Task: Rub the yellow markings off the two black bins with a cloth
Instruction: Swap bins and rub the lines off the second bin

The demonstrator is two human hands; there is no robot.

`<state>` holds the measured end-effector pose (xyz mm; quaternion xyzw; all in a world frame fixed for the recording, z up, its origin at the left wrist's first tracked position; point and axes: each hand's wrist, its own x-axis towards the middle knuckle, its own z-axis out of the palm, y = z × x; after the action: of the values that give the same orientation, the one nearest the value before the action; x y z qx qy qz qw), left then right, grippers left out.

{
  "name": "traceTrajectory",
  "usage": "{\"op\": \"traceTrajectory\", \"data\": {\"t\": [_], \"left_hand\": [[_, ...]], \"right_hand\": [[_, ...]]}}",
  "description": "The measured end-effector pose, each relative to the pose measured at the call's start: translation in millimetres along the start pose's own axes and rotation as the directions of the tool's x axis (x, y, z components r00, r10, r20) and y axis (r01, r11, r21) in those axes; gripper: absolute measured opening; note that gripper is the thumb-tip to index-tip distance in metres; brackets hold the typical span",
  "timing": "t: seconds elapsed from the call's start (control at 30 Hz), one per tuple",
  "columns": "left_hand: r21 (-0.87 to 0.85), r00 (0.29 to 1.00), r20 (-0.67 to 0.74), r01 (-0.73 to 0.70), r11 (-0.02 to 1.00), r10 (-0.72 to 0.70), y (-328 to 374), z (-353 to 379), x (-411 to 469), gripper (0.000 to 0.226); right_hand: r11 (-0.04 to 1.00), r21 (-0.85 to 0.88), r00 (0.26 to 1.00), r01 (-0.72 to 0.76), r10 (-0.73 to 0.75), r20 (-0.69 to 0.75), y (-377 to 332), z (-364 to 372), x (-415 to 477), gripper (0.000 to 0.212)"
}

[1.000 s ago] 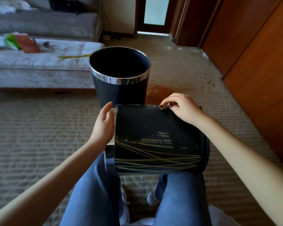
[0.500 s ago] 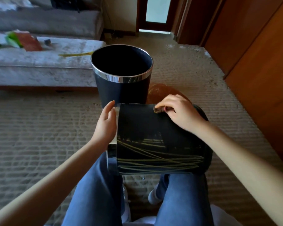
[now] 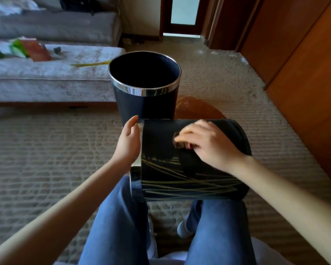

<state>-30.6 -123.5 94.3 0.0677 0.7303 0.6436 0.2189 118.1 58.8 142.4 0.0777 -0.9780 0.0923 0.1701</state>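
A black bin (image 3: 161,146) lies on its side across my knees, its chrome rim to the left. Yellow lines (image 3: 189,185) cross its lower wall. My left hand (image 3: 129,143) rests on the rim end with relaxed fingers. My right hand (image 3: 208,144) is on the bin's upper wall and pinches a small dark cloth (image 3: 180,144) against it; the hand is blurred. A second black bin (image 3: 145,106) with a chrome rim stands upright on the carpet just beyond.
A grey sofa (image 3: 46,83) with green and red items and a yellow strip fills the left. Wooden cabinet doors (image 3: 304,83) line the right. An amber object (image 3: 195,108) lies on the carpet behind the lying bin. A doorway is at the back.
My right hand has slid with the cloth from the bin's top edge down its wall towards me. My left hand has stayed on the rim.
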Motion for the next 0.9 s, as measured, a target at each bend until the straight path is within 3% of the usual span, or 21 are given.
{"op": "traceTrajectory", "data": {"t": [0.1, 0.17, 0.27, 0.37, 0.43, 0.5, 0.63, 0.7, 0.8, 0.9], "left_hand": [[0.032, 0.998, -0.010, -0.057, 0.998, 0.057, -1, -2, -2, 0.052], [0.006, 0.999, -0.009, -0.050, 0.999, 0.050, -1, -1, 1, 0.044], [-0.015, 1.000, -0.001, -0.030, 0.999, 0.029, -2, -1, 8, 0.046], [-0.015, 0.999, -0.014, -0.035, 0.999, 0.034, -3, 1, 11, 0.044], [-0.027, 0.999, -0.013, -0.032, 0.999, 0.031, -3, 2, 9, 0.045], [-0.021, 1.000, 0.002, -0.011, 1.000, 0.011, -4, 1, 6, 0.050], [0.007, 0.999, 0.005, -0.049, 0.999, 0.049, -6, -3, -8, 0.051], [-0.003, 0.997, -0.005, -0.071, 0.997, 0.071, -7, -3, -9, 0.043], [-0.031, 0.999, 0.000, -0.046, 0.998, 0.046, -6, -2, -2, 0.044], [-0.025, 1.000, -0.008, -0.012, 1.000, 0.012, -5, 0, 2, 0.049]], "right_hand": [[0.970, 0.095, 0.970, -0.222, 0.210, 0.126, 22, 5, 49, 0.048], [0.967, 0.083, 0.967, -0.239, 0.230, 0.107, 15, 6, 50, 0.049], [0.997, 0.054, 0.998, -0.063, 0.065, -0.028, -17, 6, -4, 0.042], [0.976, -0.053, 0.977, 0.211, -0.212, -0.023, -37, 8, -54, 0.032], [0.951, -0.093, 0.954, 0.296, -0.298, -0.012, -31, 8, -47, 0.032], [0.976, -0.061, 0.978, 0.210, -0.210, 0.003, -21, 10, -14, 0.040], [0.979, 0.085, 0.980, -0.185, 0.178, 0.085, 7, 15, 61, 0.046], [0.969, 0.098, 0.973, -0.226, 0.218, 0.081, 5, 16, 69, 0.046], [0.984, 0.121, 0.989, -0.129, 0.137, -0.060, -26, 15, 25, 0.041], [0.994, 0.032, 0.993, 0.103, -0.101, -0.066, -56, 19, -35, 0.031]]}}
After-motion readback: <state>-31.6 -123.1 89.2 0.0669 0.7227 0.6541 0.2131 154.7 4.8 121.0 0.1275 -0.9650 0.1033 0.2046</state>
